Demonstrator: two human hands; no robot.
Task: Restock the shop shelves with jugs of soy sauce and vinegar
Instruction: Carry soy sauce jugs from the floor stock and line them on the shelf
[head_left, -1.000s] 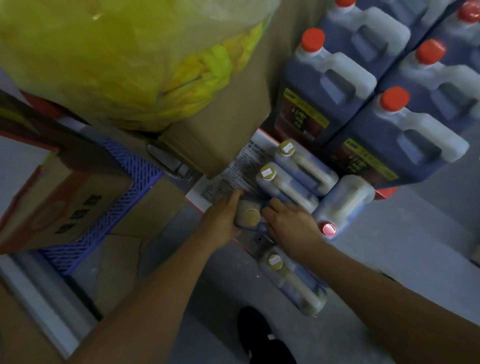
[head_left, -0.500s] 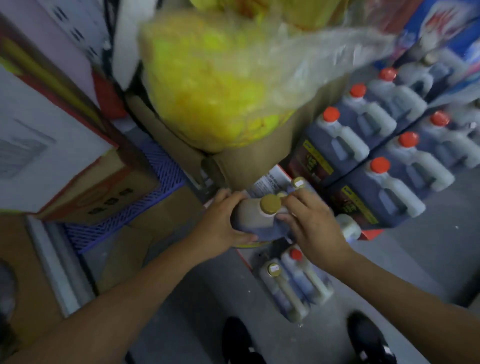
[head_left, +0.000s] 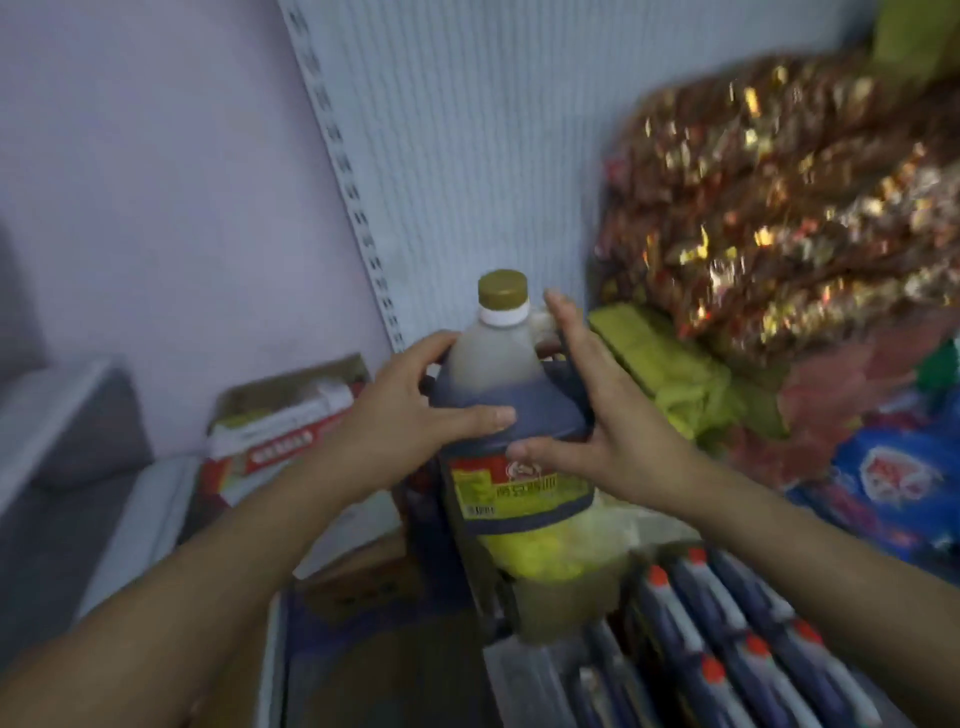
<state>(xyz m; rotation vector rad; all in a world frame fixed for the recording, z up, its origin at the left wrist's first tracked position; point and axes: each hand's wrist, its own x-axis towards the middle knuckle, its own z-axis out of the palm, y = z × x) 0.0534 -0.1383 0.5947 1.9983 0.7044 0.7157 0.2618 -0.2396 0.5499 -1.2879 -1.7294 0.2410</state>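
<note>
jug (head_left: 511, 415) lifted from floor, hands (head_left: 400, 410) gripping

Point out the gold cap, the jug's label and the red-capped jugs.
gold cap (head_left: 503, 288), head view, on the side of the cap.
jug's label (head_left: 519, 486), head view, on the yellow and red band under the thumbs.
red-capped jugs (head_left: 727, 623), head view, on a dark jug body, lower right.
</note>
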